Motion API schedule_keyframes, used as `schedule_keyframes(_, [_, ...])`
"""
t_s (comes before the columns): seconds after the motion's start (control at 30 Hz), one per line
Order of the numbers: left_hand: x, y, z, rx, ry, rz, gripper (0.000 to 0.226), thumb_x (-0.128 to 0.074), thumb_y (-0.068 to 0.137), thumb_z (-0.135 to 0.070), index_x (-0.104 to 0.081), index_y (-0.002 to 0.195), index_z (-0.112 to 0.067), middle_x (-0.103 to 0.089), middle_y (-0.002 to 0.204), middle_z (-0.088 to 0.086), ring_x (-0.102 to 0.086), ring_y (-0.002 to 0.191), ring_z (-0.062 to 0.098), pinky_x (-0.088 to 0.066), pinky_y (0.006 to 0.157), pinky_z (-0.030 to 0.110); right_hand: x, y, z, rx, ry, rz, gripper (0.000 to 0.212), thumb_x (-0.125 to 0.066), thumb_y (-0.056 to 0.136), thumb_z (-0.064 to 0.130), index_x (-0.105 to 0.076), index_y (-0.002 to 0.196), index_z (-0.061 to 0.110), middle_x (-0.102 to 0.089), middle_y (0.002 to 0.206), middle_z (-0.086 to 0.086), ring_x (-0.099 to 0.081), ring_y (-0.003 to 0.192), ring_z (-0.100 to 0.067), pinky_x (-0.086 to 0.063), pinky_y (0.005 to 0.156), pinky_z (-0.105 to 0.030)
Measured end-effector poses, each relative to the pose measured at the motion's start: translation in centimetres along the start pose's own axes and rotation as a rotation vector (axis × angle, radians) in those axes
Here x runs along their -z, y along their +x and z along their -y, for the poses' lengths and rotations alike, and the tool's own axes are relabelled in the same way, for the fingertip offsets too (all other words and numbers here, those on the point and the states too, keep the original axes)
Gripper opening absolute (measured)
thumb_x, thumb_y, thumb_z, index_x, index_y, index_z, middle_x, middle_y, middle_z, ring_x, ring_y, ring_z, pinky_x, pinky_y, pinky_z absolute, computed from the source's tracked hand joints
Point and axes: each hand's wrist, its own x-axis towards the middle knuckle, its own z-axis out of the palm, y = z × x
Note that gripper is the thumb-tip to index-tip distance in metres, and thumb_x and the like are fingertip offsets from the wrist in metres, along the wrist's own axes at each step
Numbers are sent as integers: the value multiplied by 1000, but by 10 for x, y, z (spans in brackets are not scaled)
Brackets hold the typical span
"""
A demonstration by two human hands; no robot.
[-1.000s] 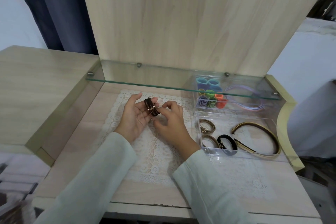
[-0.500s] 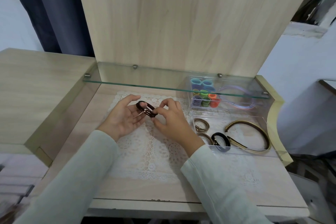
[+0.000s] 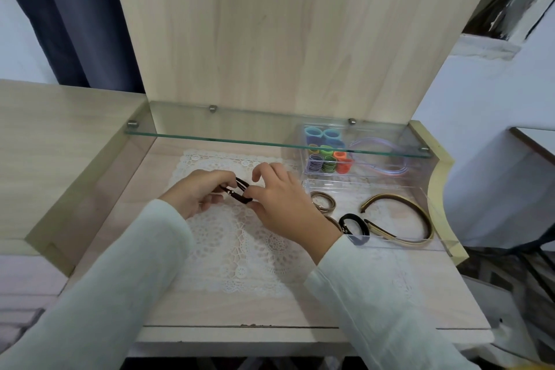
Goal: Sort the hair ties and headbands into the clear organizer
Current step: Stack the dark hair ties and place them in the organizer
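Left hand (image 3: 198,193) and right hand (image 3: 285,203) both pinch the dark hair ties (image 3: 239,194) between them, the bundle's length running hand to hand. The clear organizer (image 3: 390,221) sits just past the right hand, so I'd say that one's closer.

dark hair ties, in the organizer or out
Out: left hand and right hand pinch the dark hair ties over the lace mat, left of the clear organizer.

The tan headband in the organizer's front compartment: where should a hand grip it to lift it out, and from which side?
Probably the far arc of the tan headband, pinched across the band from above. It lies flat with its open ends pointing left, close to the black hair tie. The walls of the clear organizer close off the front and right.
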Motion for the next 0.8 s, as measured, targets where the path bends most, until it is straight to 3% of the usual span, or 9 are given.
schedule_keyframes(0.27, [-19,-2,-6,-86,243,-100,21,-69,78,-28,-61,69,-11,-53,59,2,-47,57,19,-32,51,26,9,-8,-7,37,-39,5,12,-76,76,20,-73,87,17,-54,98,-8,-53,95,-31,-46,70,-42])
schedule_keyframes(0.43, [-33,-1,-9,-193,345,-72,39,-69,75,-30,-42,49,-19,-35,43,-8,-31,48,17,-24,52,27,29,-21,-33,37,-26,59,15,-77,77,19,-75,92,20,-54,99,-9,-53,97,-32,-48,75,-44])
schedule_keyframes(0.6, [-63,-4,-21,-296,347,-10,15,-73,74,-26,-71,82,-13,-58,68,-3,-50,62,15,-40,61,25,55,-36,-66,1,10,143,17,-78,74,19,-76,90,23,-54,96,-10,-51,94,-34,-47,74,-43])
schedule_keyframes(0.67, [-80,-8,-29,-350,332,28,11,-72,73,-21,-72,82,-16,-61,73,-2,-54,65,15,-44,65,25,66,-44,-80,-15,15,164,17,-76,74,20,-76,90,24,-54,96,-10,-51,96,-36,-46,78,-45])
schedule_keyframes(0.73, [-95,-10,-37,-403,328,71,3,-71,75,-17,-70,75,-19,-60,68,-4,-53,61,13,-41,58,22,76,-52,-94,-57,27,175,15,-77,76,21,-77,91,25,-55,99,-9,-50,101,-35,-44,83,-45])
schedule_keyframes(0.8, [-112,-12,-46,-436,330,123,13,-72,77,-13,-66,70,-22,-60,64,-5,-53,55,10,-38,50,19,85,-61,-107,-110,31,187,16,-79,76,23,-77,91,26,-55,102,-8,-49,104,-33,-45,84,-46])
